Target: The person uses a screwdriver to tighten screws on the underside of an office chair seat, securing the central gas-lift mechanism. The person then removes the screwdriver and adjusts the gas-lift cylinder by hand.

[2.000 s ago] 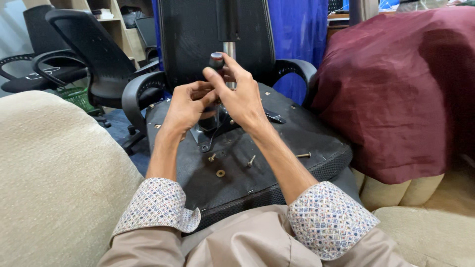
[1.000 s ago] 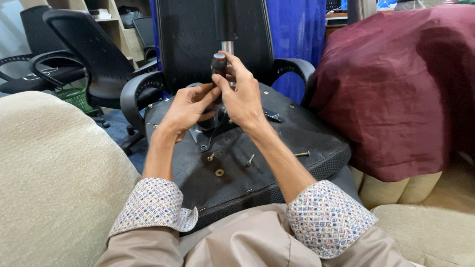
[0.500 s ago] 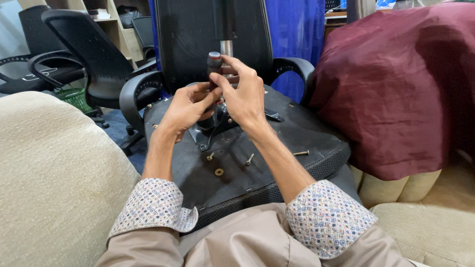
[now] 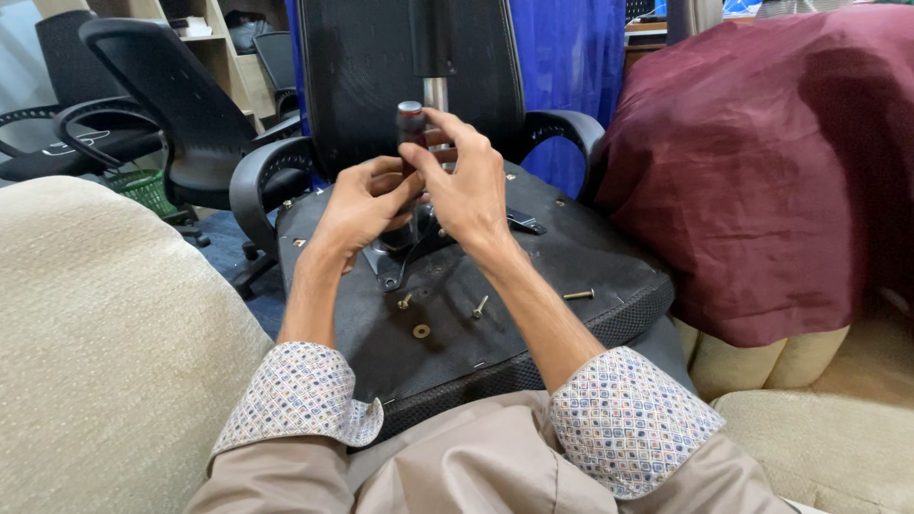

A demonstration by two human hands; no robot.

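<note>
**Person's clothing and hands, head view**

Two bare hands in view: left hand (image 4: 357, 205), right hand (image 4: 466, 186). No gloves, rings, watch or bracelet visible on either. Forearms bare from wrist to just below the elbow.

Shirt: long sleeves, both rolled or pushed back, cuffs turned up. Left cuff (image 4: 300, 400) and right cuff (image 4: 624, 419) show the same print, a fine repeating grid of small squares and dots in blue, rust-orange and grey on a pale ground (the pattern reads clearest on the right cuff). Cuff edges look stitched and flat.

Trousers (image 4: 476, 471): plain beige-tan cloth, smooth, with soft folds at the lap.
</note>
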